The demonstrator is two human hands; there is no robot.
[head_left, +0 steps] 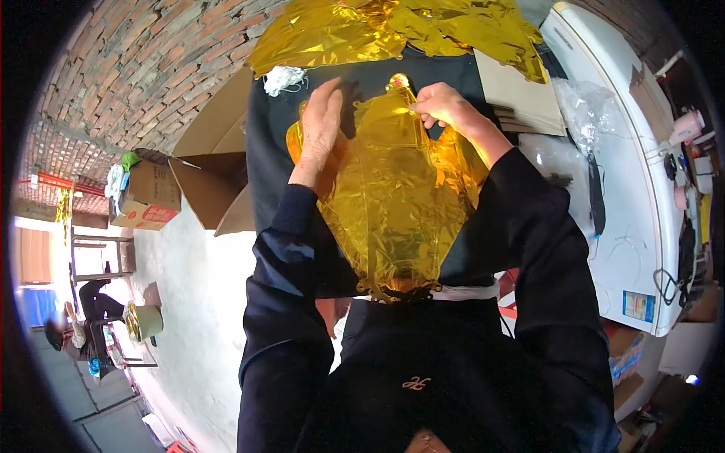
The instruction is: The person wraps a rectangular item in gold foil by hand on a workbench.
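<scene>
A shiny gold foil piece (pixel 389 196) lies on the dark cloth of the table (pixel 276 166), its scalloped lower edge near my waist. My left hand (pixel 322 124) rests at the foil's upper left side, palm down with fingers stretched out. At the upper right, my right hand (pixel 442 107) has thumb and index finger pinched on the foil's edge, beside its narrow top. A small round gold piece with a red spot (pixel 399 81) shows at that top end.
More gold foil (pixel 332 34) spreads across the table's far end. White string (pixel 284 80) lies at the upper left. Cardboard boxes (pixel 151 195) stand left, a white appliance (pixel 623 174) right. Another person (pixel 68 332) sits far left.
</scene>
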